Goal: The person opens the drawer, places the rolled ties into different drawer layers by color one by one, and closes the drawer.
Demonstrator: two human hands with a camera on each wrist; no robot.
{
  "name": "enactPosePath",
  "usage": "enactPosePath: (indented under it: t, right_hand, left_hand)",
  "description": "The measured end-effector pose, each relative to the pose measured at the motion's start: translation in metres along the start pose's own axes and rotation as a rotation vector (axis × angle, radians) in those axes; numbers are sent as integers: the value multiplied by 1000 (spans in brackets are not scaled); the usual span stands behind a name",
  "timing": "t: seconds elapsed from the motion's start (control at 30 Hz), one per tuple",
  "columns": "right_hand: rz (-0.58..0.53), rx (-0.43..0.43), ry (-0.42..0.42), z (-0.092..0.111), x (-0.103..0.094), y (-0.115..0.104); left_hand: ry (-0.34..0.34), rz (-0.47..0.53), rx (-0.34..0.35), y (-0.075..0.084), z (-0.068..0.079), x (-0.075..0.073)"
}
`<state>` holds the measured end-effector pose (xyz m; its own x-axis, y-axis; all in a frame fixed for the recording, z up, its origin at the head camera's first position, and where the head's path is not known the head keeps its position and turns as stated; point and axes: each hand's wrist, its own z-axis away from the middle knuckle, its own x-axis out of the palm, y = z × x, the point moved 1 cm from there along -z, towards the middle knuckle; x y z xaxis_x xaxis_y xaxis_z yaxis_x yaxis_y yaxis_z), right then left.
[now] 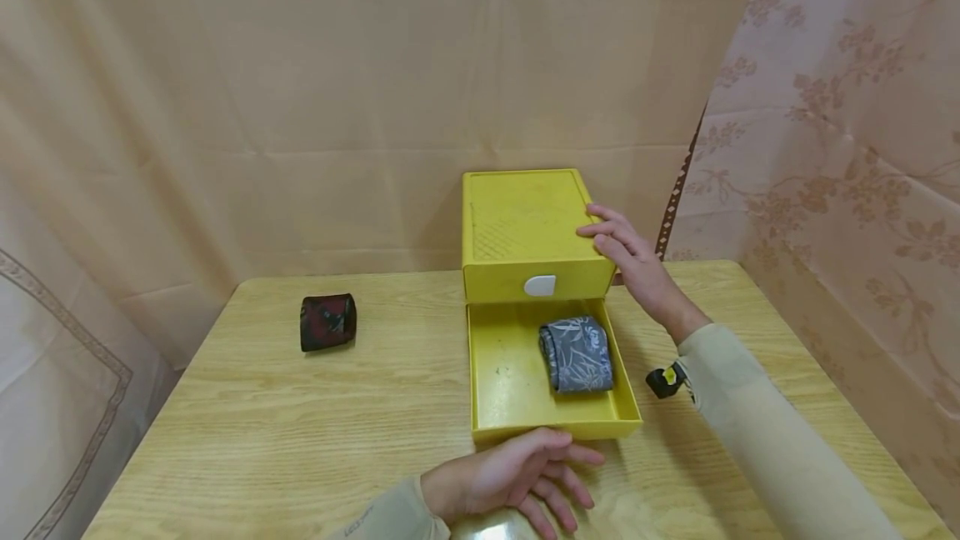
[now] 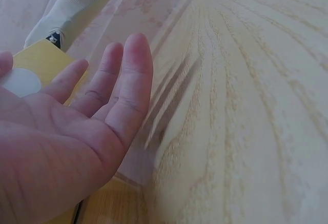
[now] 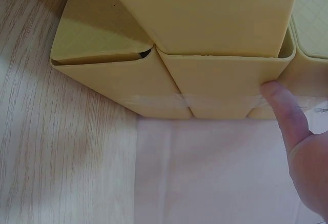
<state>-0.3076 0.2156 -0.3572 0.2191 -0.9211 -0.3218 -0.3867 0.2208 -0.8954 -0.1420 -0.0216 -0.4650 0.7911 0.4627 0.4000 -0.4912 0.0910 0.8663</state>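
Before far tan cloth drapes point(image 1: 337, 107), I rest the right hand point(image 1: 633, 263), grasping nothing, on a yellow plastic drawer box point(image 1: 532, 211); nearer, the left hand point(image 1: 517, 473) hangs empty over pale wood-grain table point(image 1: 360, 415).

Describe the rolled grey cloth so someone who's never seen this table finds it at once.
Find the yellow drawer unit at the back of the table, then its pulled-out lower drawer. The rolled grey cloth lies inside, toward the right. Its pale leafy pattern sets it apart from the dark red-and-black roll left of the unit.
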Motion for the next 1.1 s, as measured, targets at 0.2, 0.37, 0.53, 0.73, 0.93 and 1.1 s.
enactPosePath:
  t: [0.2, 0.37, 0.53, 0.73, 0.93, 1.1]
  right_hand:
    - [6, -1, 2, 0, 0, 0]
    - [14, -8, 2, 0, 0, 0]
    - [10, -5, 0, 0, 0, 1]
    - [5, -4, -1, -1, 0, 0]
    - [2, -12, -5, -1, 0, 0]
    - [-13, -8, -3, 0, 0, 1]
  left_hand:
    - [7, -13, 11, 2, -1, -1]
    - [14, -20, 28, 3, -2, -2]
    - [17, -25, 37, 5, -4, -3]
    - [30, -1, 28, 9, -5, -6]
    - [59, 6, 39, 14, -3, -7]
    - [61, -4, 58, 18, -5, -10]
